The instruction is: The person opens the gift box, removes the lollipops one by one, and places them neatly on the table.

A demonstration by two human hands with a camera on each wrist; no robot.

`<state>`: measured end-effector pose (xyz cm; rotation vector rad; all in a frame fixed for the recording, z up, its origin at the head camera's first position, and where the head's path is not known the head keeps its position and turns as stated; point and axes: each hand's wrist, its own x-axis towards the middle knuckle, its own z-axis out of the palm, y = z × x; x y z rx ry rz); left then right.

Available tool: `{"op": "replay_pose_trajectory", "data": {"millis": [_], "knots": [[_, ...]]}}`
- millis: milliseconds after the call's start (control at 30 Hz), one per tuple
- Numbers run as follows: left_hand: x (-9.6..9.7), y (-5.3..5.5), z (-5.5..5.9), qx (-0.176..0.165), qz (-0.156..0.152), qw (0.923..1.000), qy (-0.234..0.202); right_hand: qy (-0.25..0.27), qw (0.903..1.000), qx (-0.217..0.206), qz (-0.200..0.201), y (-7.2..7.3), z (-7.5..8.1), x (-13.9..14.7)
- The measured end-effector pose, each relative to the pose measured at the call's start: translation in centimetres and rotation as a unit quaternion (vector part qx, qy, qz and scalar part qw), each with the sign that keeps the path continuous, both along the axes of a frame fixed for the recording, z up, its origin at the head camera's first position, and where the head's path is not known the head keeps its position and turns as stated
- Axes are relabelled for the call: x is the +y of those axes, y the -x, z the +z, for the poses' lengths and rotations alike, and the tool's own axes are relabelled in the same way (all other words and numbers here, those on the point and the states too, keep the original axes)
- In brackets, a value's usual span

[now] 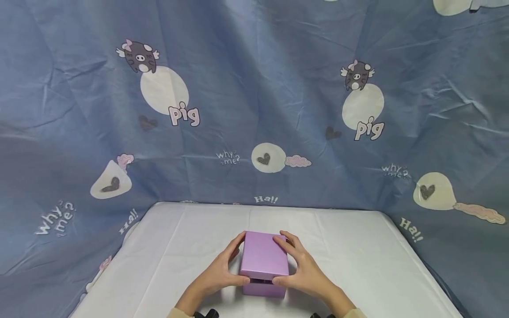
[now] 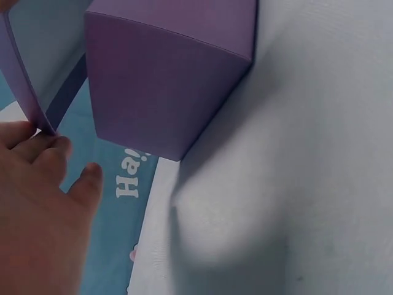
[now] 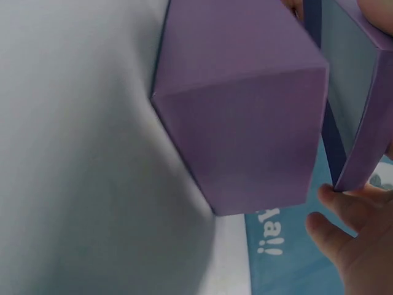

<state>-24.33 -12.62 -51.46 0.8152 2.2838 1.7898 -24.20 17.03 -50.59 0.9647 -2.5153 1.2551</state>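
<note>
A purple box lid (image 1: 264,254) is held over its matching purple box base (image 1: 264,289) in the head view, and a dark gap shows between them at the near side. My left hand (image 1: 221,270) grips the lid's left side, thumb at the near edge and fingers toward the far corner. On the opposite side, my right hand (image 1: 308,270) holds the lid the same way. Both wrist views show the lid (image 2: 21,80) (image 3: 366,117) lifted apart from the base (image 2: 166,80) (image 3: 245,135), its pale inside visible. What the base contains is hidden.
The base stands on a white-covered table (image 1: 179,247), near its front edge. Behind and around the table hangs a blue curtain (image 1: 222,97) printed with pigs, hearts and words. Two small black objects (image 1: 210,313) show at the bottom edge, by the wrists.
</note>
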Motion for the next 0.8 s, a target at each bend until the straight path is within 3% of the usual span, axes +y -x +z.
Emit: {"op": "replay_pose_trajectory", "data": {"millis": [233,500,800], "knots": [[-0.6,-0.2,0.7,-0.007,0.016,0.9998,-0.002,0.026,0.9992,-0.011,0.03,0.1,0.7,-0.5],[-1.8,-0.4,1.3,-0.003,0.018,0.9985,-0.052,0.056,0.9967,-0.002,0.059,0.2,1.7,-1.1],[-3.0,-0.9,2.3,-0.025,0.002,0.9946,-0.1,0.158,0.9784,-0.034,0.128,-1.1,4.3,-2.2]]}}
